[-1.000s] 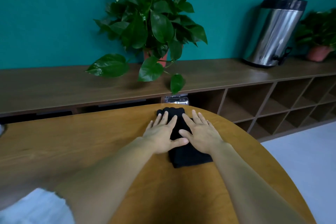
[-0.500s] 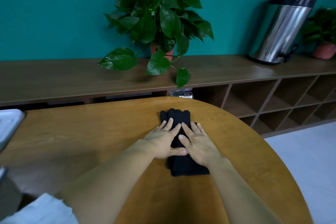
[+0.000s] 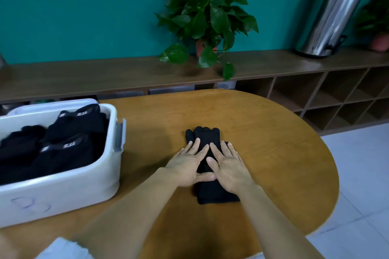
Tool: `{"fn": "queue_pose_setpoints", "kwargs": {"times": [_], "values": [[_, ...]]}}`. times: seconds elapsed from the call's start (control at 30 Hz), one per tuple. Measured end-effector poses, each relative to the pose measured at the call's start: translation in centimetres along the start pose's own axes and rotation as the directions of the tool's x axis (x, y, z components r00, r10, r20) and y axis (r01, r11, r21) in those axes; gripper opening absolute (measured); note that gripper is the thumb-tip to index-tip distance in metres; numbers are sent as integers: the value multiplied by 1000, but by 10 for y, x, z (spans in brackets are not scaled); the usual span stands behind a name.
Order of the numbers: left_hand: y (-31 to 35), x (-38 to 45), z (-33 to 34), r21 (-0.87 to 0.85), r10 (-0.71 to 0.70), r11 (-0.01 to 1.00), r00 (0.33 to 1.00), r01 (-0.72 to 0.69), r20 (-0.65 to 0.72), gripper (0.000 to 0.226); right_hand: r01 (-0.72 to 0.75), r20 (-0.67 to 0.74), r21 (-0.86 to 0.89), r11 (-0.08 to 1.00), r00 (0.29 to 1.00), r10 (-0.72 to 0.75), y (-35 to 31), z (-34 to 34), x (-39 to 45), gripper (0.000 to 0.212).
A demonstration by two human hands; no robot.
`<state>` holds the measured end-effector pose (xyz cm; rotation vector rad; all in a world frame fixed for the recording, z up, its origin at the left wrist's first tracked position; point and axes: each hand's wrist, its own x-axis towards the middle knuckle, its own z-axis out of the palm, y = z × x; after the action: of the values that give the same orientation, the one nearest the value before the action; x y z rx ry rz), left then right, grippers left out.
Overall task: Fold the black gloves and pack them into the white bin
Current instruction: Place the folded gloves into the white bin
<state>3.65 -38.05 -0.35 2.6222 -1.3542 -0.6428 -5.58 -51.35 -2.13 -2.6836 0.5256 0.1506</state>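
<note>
black gloves (image 3: 207, 139) lie stacked, unfolded, under flat left hand (image 3: 187, 164) and right hand (image 3: 228, 166); white bin (image 3: 63, 185) part-filled.

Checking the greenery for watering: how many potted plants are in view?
2. A large potted plant stands mid-shelf against the teal wall; a second plant sits at the far right, partly cut off.

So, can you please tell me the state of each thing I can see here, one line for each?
Black gloves: lying flat on the table, stacked, not yet folded.
Left hand: fingers straight, pressing on the gloves.
Right hand: fingers straight, pressing on the gloves.
White bin: open, no lid on it, holding folded black gloves already.
Steel trash can: lid closed, black liner at its rim.
</note>
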Motion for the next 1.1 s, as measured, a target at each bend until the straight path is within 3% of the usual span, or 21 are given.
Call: {"fn": "queue_pose_setpoints", "kwargs": {"times": [0.37,0.47,0.6,0.67,0.83,1.1], "values": [[-29,-84,24,-24,-42,999,997,40,-71,99,49,13,5,999,999,-49,-58,32,-56,58],[-29,-98,28,-97,-22,995,978,2,-208,93,92,-61,90,992,994,-87,-59,24,-69,58],[-19,-117,38,-223,12,965,880,-134,-476,67,116,-228,148,982,970,-80,-50,11,-94,54],[-10,-124,43,-244,22,954,852,-175,-523,58,93,-285,169,981,958,-41,-48,12,-108,52],[5,-131,61,-189,76,966,893,-176,-443,51,-17,-232,145,989,971,51,-61,27,-127,47],[-31,-170,71,-193,15,975,904,-108,-427,50,15,-254,42,999,967,-3,-115,51,-135,41]]}}
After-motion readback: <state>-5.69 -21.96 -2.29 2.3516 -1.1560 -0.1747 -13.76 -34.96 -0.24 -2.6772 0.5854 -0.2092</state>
